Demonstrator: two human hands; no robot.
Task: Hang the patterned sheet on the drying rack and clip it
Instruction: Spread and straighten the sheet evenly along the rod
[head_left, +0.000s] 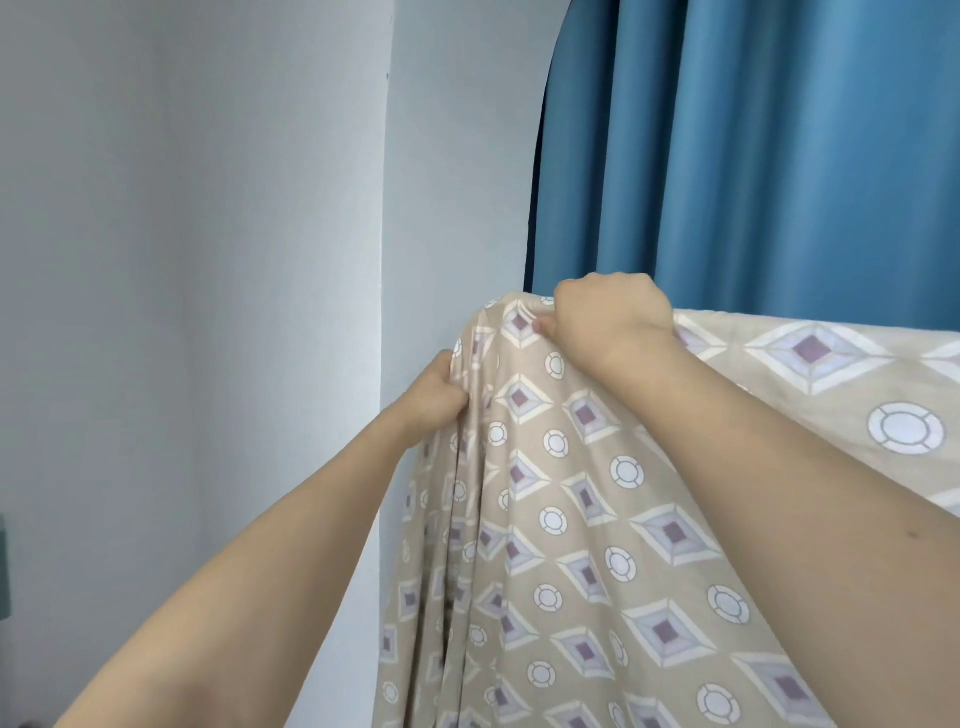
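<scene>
A pale grey wall (182, 260) fills the left half of the view, and a blue pleated curtain (753, 156) hangs at the upper right. The patterned sheet (597, 519), beige with purple-centred diamonds and white circles, is draped from a high horizontal line in front of the curtain; it falls in long folds toward the lower edge and spreads flatter to the right. Whatever carries it is hidden under the cloth. The right hand (613, 317) is seen at the sheet's top left corner, its fingers curled over the upper edge and gripping the fabric. The left hand (434, 397) is lower, at the sheet's left side, where a gathered fold is pinched.
</scene>
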